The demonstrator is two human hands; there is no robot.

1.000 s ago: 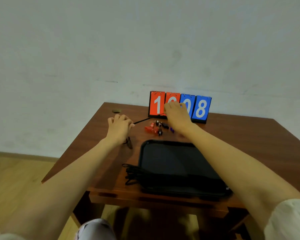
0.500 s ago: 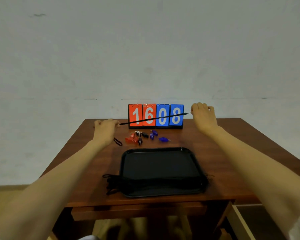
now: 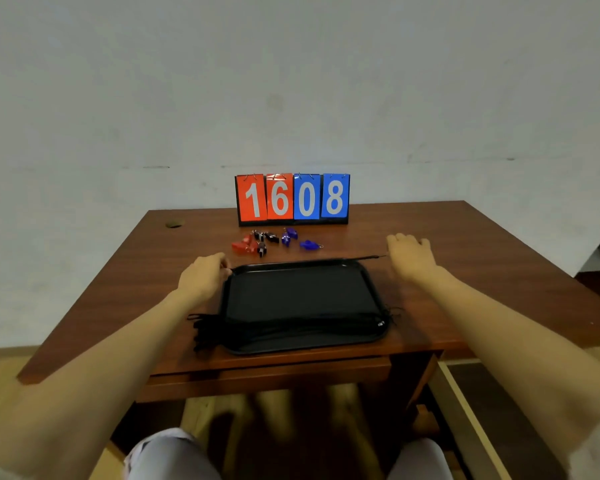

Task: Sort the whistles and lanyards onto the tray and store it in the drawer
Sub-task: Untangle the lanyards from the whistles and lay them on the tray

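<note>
Lanyard taut between left hand and right hand

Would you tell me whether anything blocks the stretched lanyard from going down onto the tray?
Nothing visible does: the lanyard spans the far rim of the tray, and the bundled lanyards lie along its near edge.

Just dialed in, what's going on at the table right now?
One black lanyard lies stretched along the far rim of the black tray. The person's left hand pinches one end; the right hand sits at the other, grip unclear. More lanyards lie across the tray's near edge. The whistles lie on the table, unsorted.
</note>
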